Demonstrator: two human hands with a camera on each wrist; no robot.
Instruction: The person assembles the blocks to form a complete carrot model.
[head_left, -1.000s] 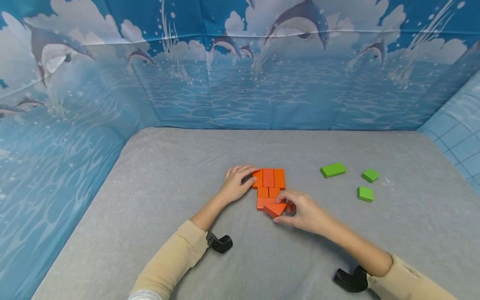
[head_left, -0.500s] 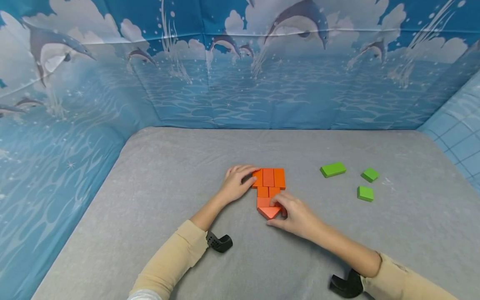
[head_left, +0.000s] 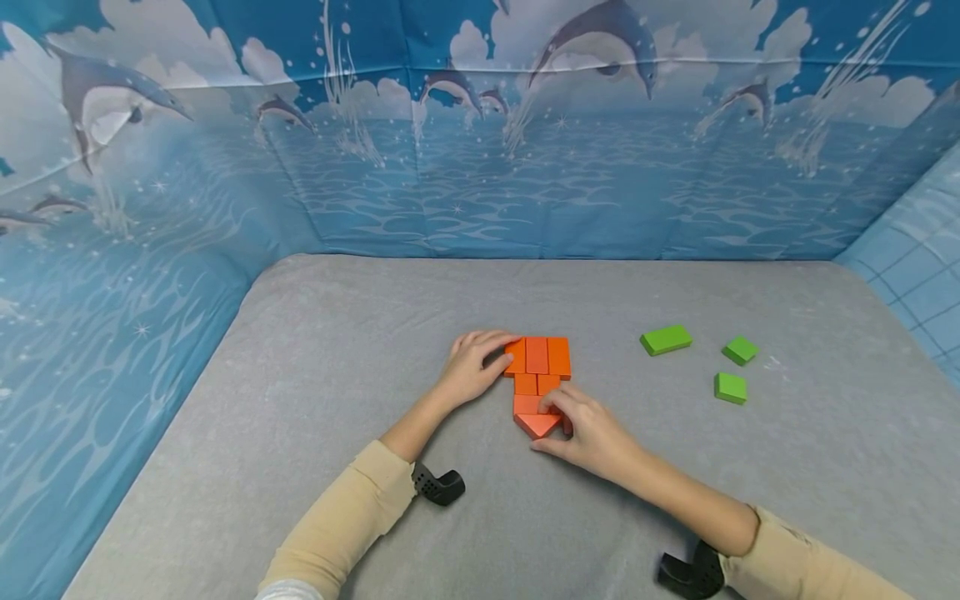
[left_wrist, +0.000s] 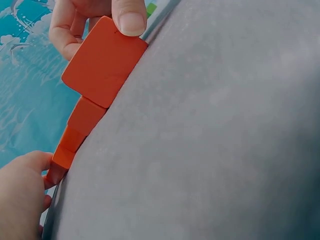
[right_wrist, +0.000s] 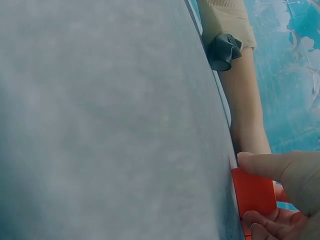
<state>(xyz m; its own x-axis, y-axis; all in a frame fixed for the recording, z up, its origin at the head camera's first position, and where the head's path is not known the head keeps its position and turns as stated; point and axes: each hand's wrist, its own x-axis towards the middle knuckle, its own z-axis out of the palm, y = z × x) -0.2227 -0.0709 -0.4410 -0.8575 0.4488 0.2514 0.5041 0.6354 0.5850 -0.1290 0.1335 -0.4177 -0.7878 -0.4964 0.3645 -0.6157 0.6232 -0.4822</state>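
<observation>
Several flat orange wooden blocks lie on the grey cloth in a T-shaped layout. Three upright rectangular blocks point(head_left: 537, 355) form the wide far row. Below it come two small blocks point(head_left: 527, 384) and a crosswise block point(head_left: 527, 404). An orange triangular block point(head_left: 537, 425) sits against the near end, its point towards the person. My right hand point(head_left: 596, 433) pinches this triangle between thumb and fingers; the right wrist view shows the block's red-orange side point(right_wrist: 254, 192). At the far row's left end, my left hand point(head_left: 471, 367) holds the outer rectangular block point(left_wrist: 105, 62) with thumb and index finger.
To the right lie a long green block point(head_left: 666, 340) and two smaller green blocks, one point(head_left: 741, 350) behind the other point(head_left: 731, 387). A blue dolphin-print curtain point(head_left: 480, 183) stands behind and to the left of the grey cloth point(head_left: 360, 333). Black devices point(head_left: 441, 486) sit at both wrists.
My right hand has moved left and turned the triangular block, bringing its long edge against the crosswise block. Since half a second ago it has barely shifted. The left hand stays put.
</observation>
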